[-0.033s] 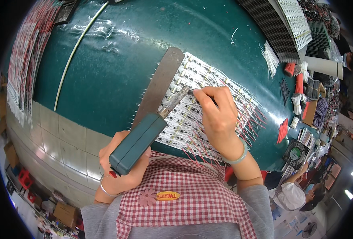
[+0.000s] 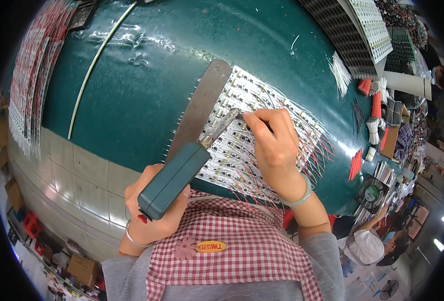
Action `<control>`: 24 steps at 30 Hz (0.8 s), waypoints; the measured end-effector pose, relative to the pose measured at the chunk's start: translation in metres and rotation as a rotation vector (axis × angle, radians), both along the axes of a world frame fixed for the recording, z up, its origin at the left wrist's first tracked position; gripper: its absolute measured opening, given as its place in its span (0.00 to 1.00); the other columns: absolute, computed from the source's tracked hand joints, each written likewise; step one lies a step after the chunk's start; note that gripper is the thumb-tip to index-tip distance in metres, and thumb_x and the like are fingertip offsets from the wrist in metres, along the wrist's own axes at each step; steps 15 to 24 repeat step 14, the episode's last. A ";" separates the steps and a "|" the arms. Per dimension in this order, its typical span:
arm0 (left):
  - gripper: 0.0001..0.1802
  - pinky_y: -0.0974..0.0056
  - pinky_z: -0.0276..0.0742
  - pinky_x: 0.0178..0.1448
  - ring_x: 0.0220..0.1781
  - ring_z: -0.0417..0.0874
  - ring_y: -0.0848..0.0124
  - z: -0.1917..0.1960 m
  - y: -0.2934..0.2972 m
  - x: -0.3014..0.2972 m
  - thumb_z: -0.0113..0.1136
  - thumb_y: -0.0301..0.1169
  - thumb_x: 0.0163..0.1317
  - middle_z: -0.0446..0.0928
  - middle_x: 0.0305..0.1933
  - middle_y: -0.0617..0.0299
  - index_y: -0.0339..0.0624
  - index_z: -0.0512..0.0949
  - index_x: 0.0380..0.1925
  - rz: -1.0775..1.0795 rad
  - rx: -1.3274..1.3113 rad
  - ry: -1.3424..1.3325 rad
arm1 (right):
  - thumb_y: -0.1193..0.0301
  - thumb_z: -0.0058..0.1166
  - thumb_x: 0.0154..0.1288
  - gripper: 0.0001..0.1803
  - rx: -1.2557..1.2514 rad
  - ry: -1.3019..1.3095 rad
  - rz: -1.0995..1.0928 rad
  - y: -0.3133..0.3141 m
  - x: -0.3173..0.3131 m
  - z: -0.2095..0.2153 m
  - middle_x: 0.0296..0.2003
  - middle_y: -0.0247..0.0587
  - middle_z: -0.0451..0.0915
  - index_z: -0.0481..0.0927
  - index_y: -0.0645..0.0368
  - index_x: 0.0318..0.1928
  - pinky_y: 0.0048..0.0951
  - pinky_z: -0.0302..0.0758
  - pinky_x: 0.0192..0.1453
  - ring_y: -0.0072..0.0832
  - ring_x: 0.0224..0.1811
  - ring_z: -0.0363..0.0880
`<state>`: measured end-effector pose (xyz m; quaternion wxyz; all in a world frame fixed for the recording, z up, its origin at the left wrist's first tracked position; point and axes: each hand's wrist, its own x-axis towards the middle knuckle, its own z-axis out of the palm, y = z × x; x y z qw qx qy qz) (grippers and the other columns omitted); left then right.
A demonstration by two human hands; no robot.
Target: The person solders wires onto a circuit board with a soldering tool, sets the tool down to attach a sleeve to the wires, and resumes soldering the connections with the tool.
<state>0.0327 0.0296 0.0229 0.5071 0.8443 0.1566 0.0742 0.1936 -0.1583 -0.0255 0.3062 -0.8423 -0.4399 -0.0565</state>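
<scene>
My left hand [image 2: 156,200] is wrapped round a dark green soldering gun [image 2: 174,180]. Its metal barrel slants up and right, with the tip over a white sheet of circuit boards [image 2: 232,143]. Rows of small black and yellow parts cover that sheet, and thin white, black and red wires trail off its right side. Closed in a pinch, my right hand [image 2: 277,145] holds a thin dark tool [image 2: 240,116] just beside the gun's tip. Most of that tool is hidden by the fingers, so its kind is unclear. A flat brown metal bar [image 2: 197,110] lies along the boards' left edge.
Wired strips [image 2: 31,90] hang over the table's left end, near a pale cable [image 2: 99,57]. Bundles of white wires [image 2: 339,75] and red wires [image 2: 355,165], plus a small fan [image 2: 371,194], line the right. A co-worker in a white cap [image 2: 365,247] sits beyond.
</scene>
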 end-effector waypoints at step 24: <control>0.12 0.69 0.77 0.32 0.28 0.85 0.64 -0.008 0.000 -0.010 0.69 0.20 0.51 0.81 0.33 0.52 0.31 0.81 0.37 0.032 -0.070 -0.035 | 0.85 0.57 0.47 0.18 -0.050 -0.028 0.007 0.003 0.001 0.004 0.38 0.45 0.77 0.80 0.68 0.44 0.33 0.76 0.37 0.38 0.39 0.75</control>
